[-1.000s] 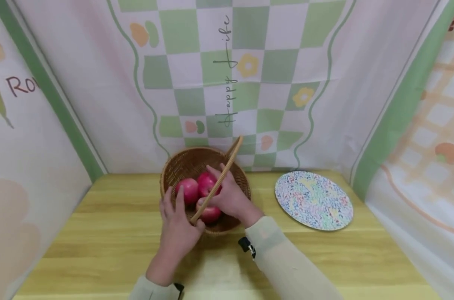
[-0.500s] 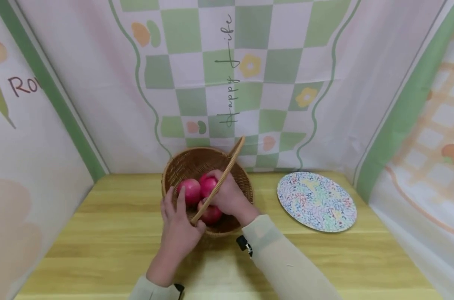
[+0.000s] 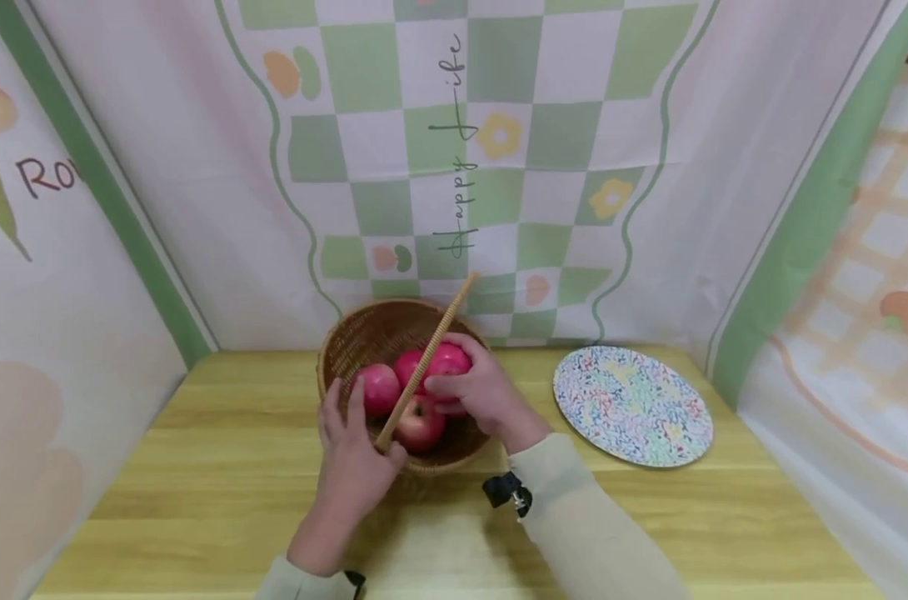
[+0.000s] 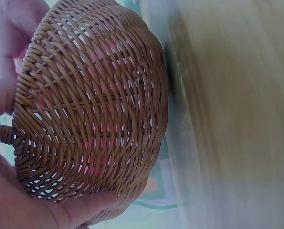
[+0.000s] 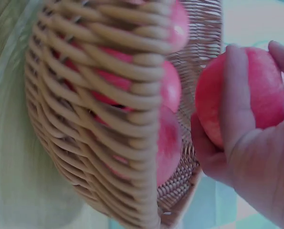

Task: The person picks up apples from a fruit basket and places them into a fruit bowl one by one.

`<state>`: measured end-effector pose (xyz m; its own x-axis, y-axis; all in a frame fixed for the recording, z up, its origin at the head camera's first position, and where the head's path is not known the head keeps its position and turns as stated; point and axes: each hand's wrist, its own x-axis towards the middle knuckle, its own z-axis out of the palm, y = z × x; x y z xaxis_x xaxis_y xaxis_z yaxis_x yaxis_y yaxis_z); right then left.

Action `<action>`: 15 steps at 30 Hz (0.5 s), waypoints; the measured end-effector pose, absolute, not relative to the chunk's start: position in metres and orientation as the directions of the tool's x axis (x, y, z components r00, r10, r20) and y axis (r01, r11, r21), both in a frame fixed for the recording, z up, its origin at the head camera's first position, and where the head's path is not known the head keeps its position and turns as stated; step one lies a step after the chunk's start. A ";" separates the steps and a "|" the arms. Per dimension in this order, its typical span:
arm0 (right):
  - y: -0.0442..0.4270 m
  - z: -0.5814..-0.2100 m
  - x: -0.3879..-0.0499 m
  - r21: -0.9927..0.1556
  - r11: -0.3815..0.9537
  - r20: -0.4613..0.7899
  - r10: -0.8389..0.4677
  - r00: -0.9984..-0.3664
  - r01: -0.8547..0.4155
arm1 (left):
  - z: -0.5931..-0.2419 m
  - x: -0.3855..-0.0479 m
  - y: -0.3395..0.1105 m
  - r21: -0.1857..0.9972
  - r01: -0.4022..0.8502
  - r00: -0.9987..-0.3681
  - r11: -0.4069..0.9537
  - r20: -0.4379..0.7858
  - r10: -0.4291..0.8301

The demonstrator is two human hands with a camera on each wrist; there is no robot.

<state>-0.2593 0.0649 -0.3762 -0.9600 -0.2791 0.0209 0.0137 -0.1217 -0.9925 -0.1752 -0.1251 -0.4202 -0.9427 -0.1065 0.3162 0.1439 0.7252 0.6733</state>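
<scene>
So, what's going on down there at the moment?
A person is handling apples at a wicker basket on a wooden table. The left hand holds the basket by its rim, beside the near end of the handle. The right hand grips one apple at the basket's mouth, apart from the three other apples lying inside. A speckled disc lies on the table to the right of the basket.

Head cam: I get soft, even light, w/ pale glare btwn faint shadows on the tabletop (image 3: 441, 542) nearside of the basket (image 3: 352, 337). L wrist: tabletop by basket blurry, prob. out of focus. R wrist: bright washout beyond basket.
</scene>
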 end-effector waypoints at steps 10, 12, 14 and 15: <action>0.096 -0.366 -0.253 -0.898 -0.388 -0.084 -0.312 -0.946 0.208 | -0.418 -0.175 -0.134 0.700 0.127 -0.952 0.703 0.285 -0.111; 0.105 -0.364 -0.251 -0.883 -0.420 -0.079 -0.305 -0.949 0.209 | -0.418 -0.176 -0.133 0.710 0.121 -0.956 0.694 0.271 -0.110; 0.116 -0.362 -0.249 -0.868 -0.448 -0.075 -0.304 -0.950 0.212 | -0.418 -0.176 -0.131 0.721 0.118 -0.959 0.683 0.263 -0.111; 0.122 -0.361 -0.248 -0.859 -0.465 -0.074 -0.303 -0.950 0.215 | -0.418 -0.177 -0.130 0.726 0.117 -0.960 0.678 0.257 -0.110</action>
